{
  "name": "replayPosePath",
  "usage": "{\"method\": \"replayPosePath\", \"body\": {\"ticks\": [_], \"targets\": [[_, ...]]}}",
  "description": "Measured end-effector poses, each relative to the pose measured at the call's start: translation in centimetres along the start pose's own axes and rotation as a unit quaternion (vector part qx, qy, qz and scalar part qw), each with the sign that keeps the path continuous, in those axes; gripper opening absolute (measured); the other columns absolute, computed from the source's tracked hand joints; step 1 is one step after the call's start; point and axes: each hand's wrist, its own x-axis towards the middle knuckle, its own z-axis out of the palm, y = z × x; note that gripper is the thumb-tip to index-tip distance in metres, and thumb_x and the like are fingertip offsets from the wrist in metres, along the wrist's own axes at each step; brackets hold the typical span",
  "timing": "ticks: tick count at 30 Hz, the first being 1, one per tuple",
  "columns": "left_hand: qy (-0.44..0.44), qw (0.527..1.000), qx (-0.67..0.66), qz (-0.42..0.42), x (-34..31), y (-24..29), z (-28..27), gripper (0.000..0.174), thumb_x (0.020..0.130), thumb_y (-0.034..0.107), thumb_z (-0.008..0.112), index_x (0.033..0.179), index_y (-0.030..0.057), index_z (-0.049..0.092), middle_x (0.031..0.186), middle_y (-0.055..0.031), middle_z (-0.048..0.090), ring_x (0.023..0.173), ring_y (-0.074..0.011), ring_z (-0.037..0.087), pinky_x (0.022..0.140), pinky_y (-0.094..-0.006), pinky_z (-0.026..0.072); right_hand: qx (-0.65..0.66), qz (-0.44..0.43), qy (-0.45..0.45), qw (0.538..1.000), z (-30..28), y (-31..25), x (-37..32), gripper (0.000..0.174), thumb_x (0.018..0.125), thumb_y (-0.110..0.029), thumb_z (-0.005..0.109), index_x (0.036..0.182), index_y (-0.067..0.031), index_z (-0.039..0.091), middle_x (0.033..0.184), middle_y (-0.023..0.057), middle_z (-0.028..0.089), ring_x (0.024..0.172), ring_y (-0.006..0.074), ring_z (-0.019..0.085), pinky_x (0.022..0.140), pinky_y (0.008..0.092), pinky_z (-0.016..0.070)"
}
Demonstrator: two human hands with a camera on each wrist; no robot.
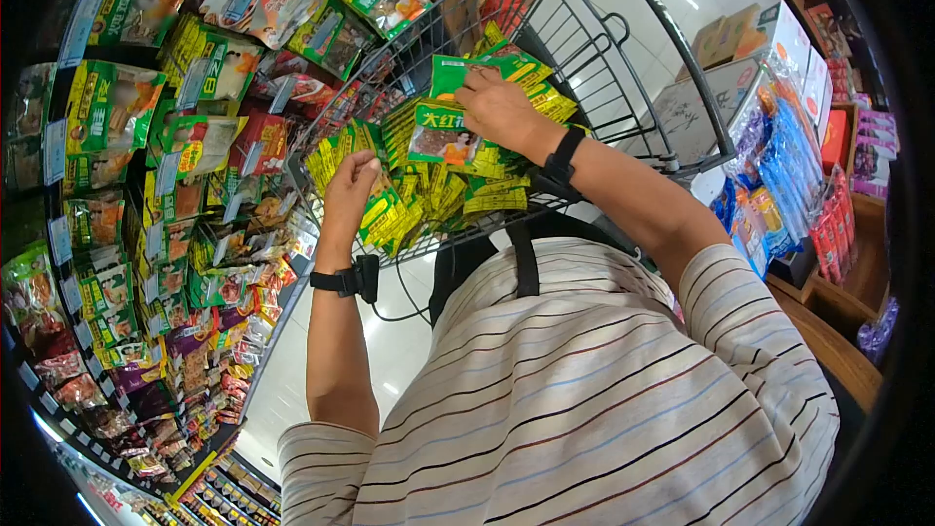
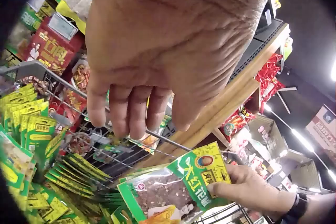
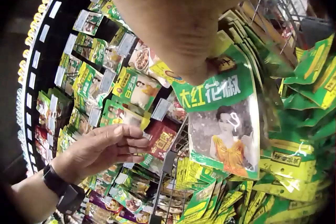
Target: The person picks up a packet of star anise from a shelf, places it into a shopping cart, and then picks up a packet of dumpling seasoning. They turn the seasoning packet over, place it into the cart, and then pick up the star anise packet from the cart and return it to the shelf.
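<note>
My right hand (image 1: pixel 497 107) pinches a green spice packet (image 1: pixel 440 136) by its top edge; it shows red-brown contents and a woman's picture. The packet hangs over a wire cart basket (image 1: pixel 623 49) filled with several green and yellow packets (image 1: pixel 429 200). The right wrist view shows this packet (image 3: pixel 226 129) below my right hand (image 3: pixel 184 29). My left hand (image 1: pixel 351 180) hovers at the basket's left side, fingers loosely bent, holding nothing. In the left wrist view its fingers (image 2: pixel 131 119) hang above the basket wires, with the held packet (image 2: pixel 173 192) and right hand (image 2: pixel 241 184) below.
A wall of hanging snack and spice packets (image 1: pixel 195 136) with price tags fills the left. Cardboard boxes (image 1: pixel 740 39) and racks of blue and red packets (image 1: pixel 789 166) stand at the right. Pale floor tiles (image 1: pixel 292 370) run down the aisle.
</note>
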Motion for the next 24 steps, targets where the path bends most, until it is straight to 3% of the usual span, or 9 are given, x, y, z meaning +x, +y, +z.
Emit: {"method": "replayPosePath", "body": {"ticks": [5, 9, 13, 14, 19, 24], "targets": [[-0.044, 0.997, 0.059, -0.028, -2.8, -2.9, -0.1, 0.036, 0.095, 0.030, 0.063, 0.114, 0.0002, 0.063, 0.100, -0.0077, 0.067, 0.094, -0.0145, 0.061, 0.086, -0.0285, 0.0474, -0.043, -0.062, -0.074, 0.994, 2.1, -2.9, 1.3, 0.018, 0.075, -0.010, 0.063, 0.092, -0.0072, 0.067, 0.096, 0.0098, 0.062, 0.101, 0.0307, 0.059, 0.081, 0.0448, 0.0529], [-0.053, 0.996, 0.036, -0.063, -5.0, -3.1, -0.8, 0.036, 0.095, 0.031, 0.062, 0.114, 0.0002, 0.063, 0.101, -0.0089, 0.067, 0.096, -0.0150, 0.061, 0.086, -0.0289, 0.0474, -0.045, -0.100, -0.138, 0.984, 5.3, -5.5, 1.8, 0.023, 0.076, -0.009, 0.065, 0.099, -0.0084, 0.066, 0.105, 0.0076, 0.058, 0.108, 0.0282, 0.056, 0.082, 0.0450, 0.0534], [-0.041, 0.995, 0.031, -0.089, -7.3, -3.1, -2.0, 0.036, 0.096, 0.029, 0.062, 0.118, 0.0003, 0.062, 0.102, -0.0089, 0.068, 0.098, -0.0157, 0.062, 0.088, -0.0294, 0.0476, -0.069, -0.153, -0.113, 0.979, 7.1, -7.9, 1.7, 0.026, 0.073, -0.011, 0.067, 0.098, -0.0087, 0.066, 0.101, 0.0068, 0.056, 0.103, 0.0259, 0.055, 0.076, 0.0401, 0.0527], [-0.049, 0.994, 0.025, -0.092, -7.7, -3.3, -2.3, 0.035, 0.097, 0.030, 0.061, 0.117, 0.0016, 0.062, 0.104, -0.0050, 0.065, 0.098, -0.0127, 0.058, 0.087, -0.0265, 0.0462, -0.072, -0.166, -0.112, 0.977, 7.4, -8.6, 1.4, 0.024, 0.073, -0.012, 0.066, 0.096, -0.0086, 0.066, 0.099, 0.0066, 0.056, 0.101, 0.0257, 0.054, 0.075, 0.0395, 0.0522], [-0.054, 0.991, 0.027, -0.118, -9.6, -3.9, -3.4, 0.037, 0.098, 0.031, 0.060, 0.120, 0.0020, 0.061, 0.107, -0.0058, 0.066, 0.101, -0.0130, 0.059, 0.089, -0.0279, 0.0461, -0.049, -0.222, -0.145, 0.963, 12.8, -11.3, -3.0, 0.012, 0.073, -0.016, 0.063, 0.081, -0.0091, 0.069, 0.095, 0.0058, 0.055, 0.095, 0.0256, 0.053, 0.070, 0.0373, 0.0508], [-0.068, 0.989, 0.005, -0.132, -10.7, -5.7, -4.7, 0.039, 0.098, 0.033, 0.061, 0.122, 0.0039, 0.060, 0.105, -0.0045, 0.065, 0.100, -0.0138, 0.057, 0.089, -0.0282, 0.0452, -0.016, -0.215, -0.176, 0.960, 14.6, -12.3, -5.6, 0.011, 0.073, -0.016, 0.063, 0.076, -0.0089, 0.070, 0.092, 0.0055, 0.055, 0.096, 0.0262, 0.053, 0.067, 0.0362, 0.0518]]}}
